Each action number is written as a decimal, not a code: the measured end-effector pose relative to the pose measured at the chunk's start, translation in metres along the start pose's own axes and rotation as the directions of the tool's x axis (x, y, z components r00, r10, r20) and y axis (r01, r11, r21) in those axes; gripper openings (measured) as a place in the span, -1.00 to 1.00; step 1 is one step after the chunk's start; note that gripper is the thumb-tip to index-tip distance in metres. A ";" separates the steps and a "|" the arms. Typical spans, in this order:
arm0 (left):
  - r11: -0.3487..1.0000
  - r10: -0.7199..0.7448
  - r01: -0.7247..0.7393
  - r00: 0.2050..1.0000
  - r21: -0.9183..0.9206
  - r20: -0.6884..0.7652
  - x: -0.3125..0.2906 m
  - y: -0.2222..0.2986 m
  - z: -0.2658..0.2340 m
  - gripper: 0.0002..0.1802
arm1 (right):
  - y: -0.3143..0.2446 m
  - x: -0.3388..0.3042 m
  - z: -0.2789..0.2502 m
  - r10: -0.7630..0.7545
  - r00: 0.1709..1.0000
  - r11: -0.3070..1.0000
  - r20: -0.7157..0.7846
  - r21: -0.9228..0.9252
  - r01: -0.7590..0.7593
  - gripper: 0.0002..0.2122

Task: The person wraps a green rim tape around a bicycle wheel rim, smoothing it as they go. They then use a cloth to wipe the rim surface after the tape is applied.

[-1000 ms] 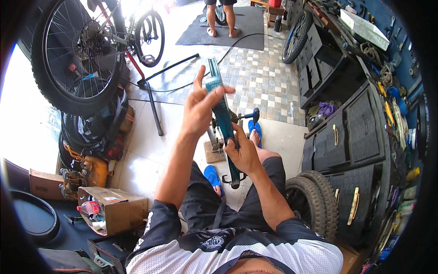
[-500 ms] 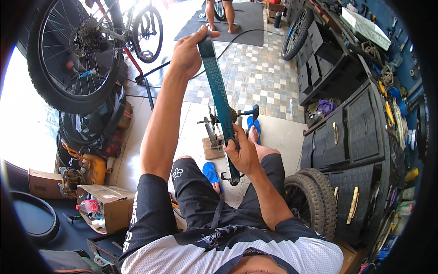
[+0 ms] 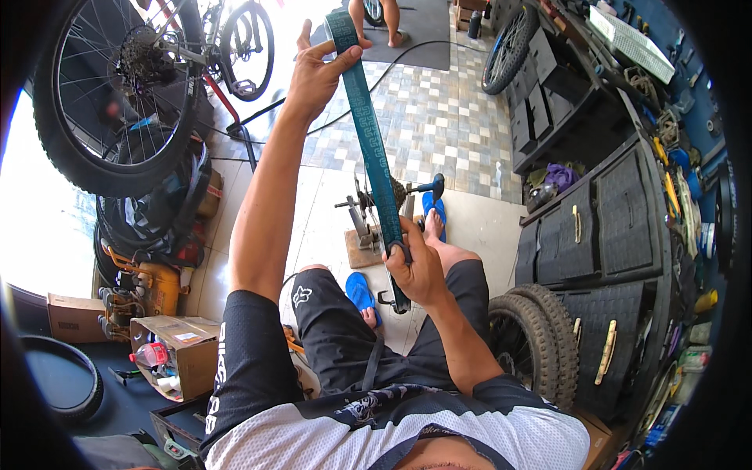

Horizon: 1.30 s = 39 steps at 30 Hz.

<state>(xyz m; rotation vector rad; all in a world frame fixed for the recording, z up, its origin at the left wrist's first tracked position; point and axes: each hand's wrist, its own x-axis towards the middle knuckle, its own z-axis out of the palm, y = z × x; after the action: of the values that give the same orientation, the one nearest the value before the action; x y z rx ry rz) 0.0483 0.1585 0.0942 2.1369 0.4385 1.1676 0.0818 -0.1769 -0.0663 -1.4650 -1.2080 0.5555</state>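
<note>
A teal patterned tape [image 3: 362,110] runs taut between my two hands. At its far upper end, my left hand [image 3: 317,74] grips what looks like the tape roll [image 3: 340,30], thumb across it and one finger raised. My right hand [image 3: 419,266] is closed around the near end, at a wheel rim seen edge-on, its thumb pressing the tape. The dark lower rim [image 3: 401,302] shows just below that hand. Behind the tape, a cassette [image 3: 398,190] shows beside a metal wheel stand [image 3: 362,223] on a wooden block [image 3: 362,254]. The tape hides much of the wheel.
Bicycles hang or stand at the left, a large tyre [image 3: 47,149] closest. Below them are an orange compressor [image 3: 160,286] and an open cardboard box [image 3: 192,360]. Black drawers [image 3: 603,219] line the right, with knobbly tyres [image 3: 533,345] by my leg. Another person's legs [image 3: 381,22] are at the far end.
My left hand has moved slightly up and left, and its grip has turned, so more of the roll shows. My right hand stays nearly in place.
</note>
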 end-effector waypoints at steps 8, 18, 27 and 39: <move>0.991 0.022 -0.008 0.994 0.132 -0.108 -0.002 -0.007 0.018 -0.71 | -0.001 0.000 0.001 -0.007 1.000 1.000 -0.014 0.005 0.007 -0.52; 0.978 -0.009 0.040 0.989 0.205 -0.147 -0.006 -0.027 0.031 -0.72 | -0.002 0.000 0.002 -0.026 0.999 1.000 -0.038 -0.004 0.026 -0.51; 0.969 -0.070 0.101 0.988 0.224 -0.139 -0.014 -0.048 0.031 -0.74 | -0.004 0.001 0.002 -0.024 0.999 1.000 -0.043 0.019 0.025 -0.51; 0.955 -0.075 0.112 0.987 0.273 -0.144 -0.022 -0.045 0.037 -0.73 | -0.007 -0.001 0.001 0.022 1.000 1.000 -0.013 -0.010 -0.022 -0.53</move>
<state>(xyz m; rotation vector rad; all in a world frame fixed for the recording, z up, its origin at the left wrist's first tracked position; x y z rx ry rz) 0.0683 0.1649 0.0356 2.2538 0.7994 1.2596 0.0776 -0.1784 -0.0611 -1.4903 -1.1875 0.5546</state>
